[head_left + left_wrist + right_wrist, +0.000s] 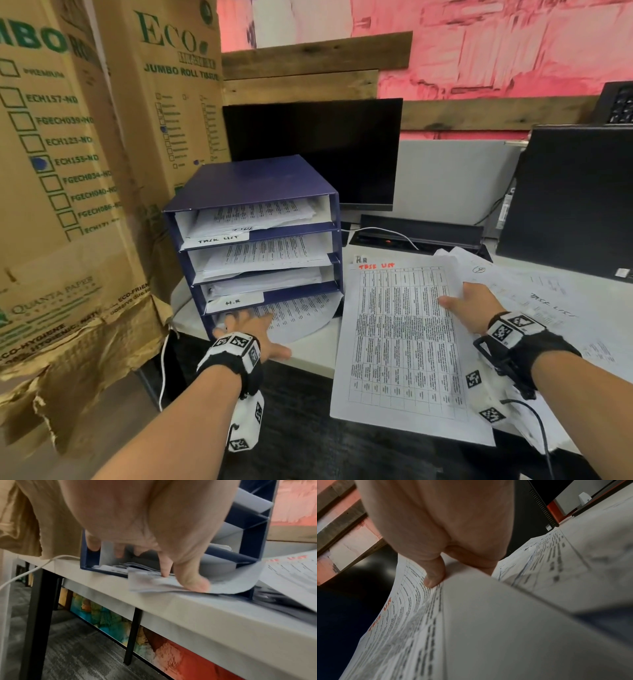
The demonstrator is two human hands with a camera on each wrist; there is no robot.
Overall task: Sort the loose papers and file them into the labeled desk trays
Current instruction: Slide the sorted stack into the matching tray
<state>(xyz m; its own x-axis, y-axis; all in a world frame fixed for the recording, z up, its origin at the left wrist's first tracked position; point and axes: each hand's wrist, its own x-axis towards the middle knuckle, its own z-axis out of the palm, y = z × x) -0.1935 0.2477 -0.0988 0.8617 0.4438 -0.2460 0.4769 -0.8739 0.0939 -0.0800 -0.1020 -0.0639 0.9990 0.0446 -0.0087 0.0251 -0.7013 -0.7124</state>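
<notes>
Right hand [471, 310] pinches a table sheet [404, 342], fingers hidden beneath; left hand [251, 330] presses tray papers [301, 313], flat.

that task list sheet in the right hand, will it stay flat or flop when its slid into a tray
Probably floppy: the task list sheet, pinched at one edge by the right hand, already curves in the right wrist view. It looks light, so it may buckle against papers already in the tray unit. The bottom-tray papers under the left hand curl over the lip likewise.
</notes>
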